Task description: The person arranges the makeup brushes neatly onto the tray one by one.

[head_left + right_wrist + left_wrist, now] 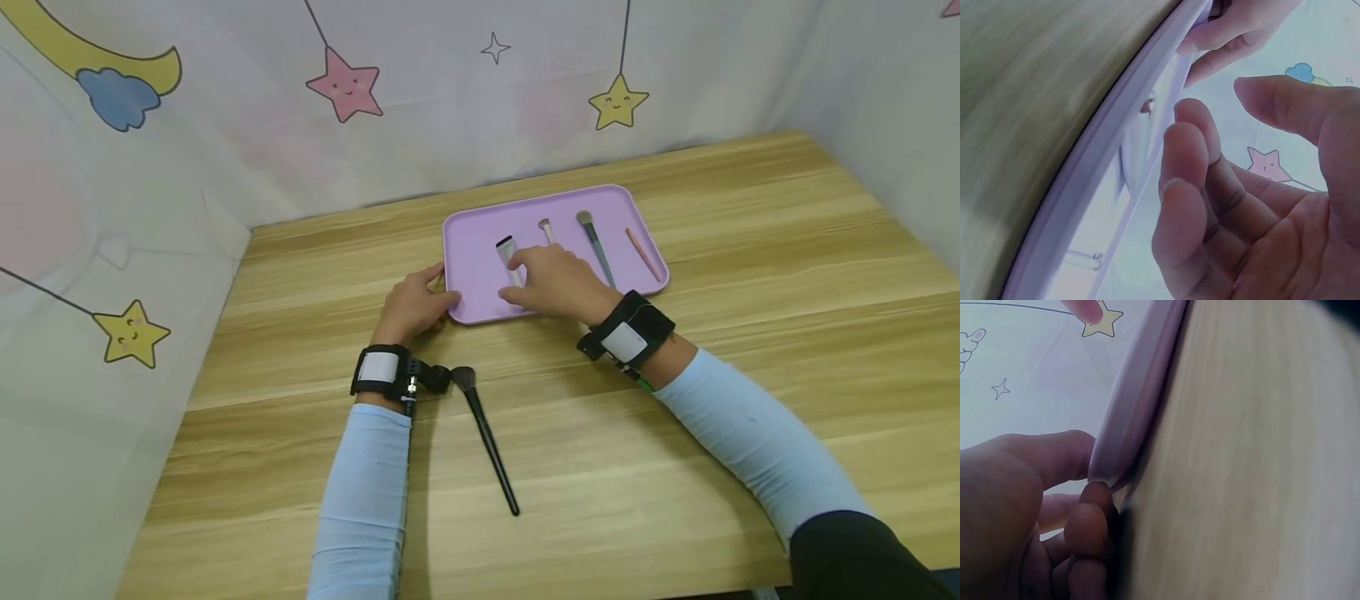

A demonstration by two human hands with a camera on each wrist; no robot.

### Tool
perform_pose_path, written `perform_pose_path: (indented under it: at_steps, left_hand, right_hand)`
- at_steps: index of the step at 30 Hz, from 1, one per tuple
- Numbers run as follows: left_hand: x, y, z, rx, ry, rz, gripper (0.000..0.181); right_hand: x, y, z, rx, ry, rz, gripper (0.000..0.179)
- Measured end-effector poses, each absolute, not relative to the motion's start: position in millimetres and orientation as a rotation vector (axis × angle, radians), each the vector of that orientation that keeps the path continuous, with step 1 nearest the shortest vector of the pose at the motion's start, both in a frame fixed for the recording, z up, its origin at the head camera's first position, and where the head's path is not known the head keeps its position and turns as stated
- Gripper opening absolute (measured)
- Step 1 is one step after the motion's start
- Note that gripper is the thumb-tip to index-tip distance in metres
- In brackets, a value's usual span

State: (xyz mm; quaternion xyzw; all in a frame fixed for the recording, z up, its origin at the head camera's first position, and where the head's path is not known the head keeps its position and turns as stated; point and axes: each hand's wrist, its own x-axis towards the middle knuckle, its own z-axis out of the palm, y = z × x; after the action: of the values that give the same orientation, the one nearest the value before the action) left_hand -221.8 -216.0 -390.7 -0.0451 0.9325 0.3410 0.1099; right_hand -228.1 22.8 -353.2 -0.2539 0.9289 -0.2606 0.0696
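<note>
My left hand (412,307) pinches the near left corner of a lilac tray (474,287), thumb over the rim and fingers at its outer edge, as the left wrist view shows. Over the tray hovers my right hand (564,283), thumb and fingers apart with nothing between them. Just by its fingertips lies a flat white brush (507,250) with a dark tip, its lower end partly hidden. A small pale brush (546,227) is half covered by the right hand. Farther right on the tray lie a green-handled makeup brush (597,247) and a thin orange-pink stick (642,254).
A large black makeup brush (487,437) lies on the wooden table (285,400) in front of the tray, its bristle end near the left wrist camera (435,377). Behind the table hangs a white curtain (465,125) printed with stars and a moon.
</note>
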Motion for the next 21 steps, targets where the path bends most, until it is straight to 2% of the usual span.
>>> perform_pose_path:
  at_steps: [21]
  left_hand:
    - [-222.0, -218.5, -391.8, -0.108, 2.745, 1.014, 0.07]
  right_hand:
    - [-214.7, 13.6, -353.3, -0.838, 2.749, -0.757, 0.049]
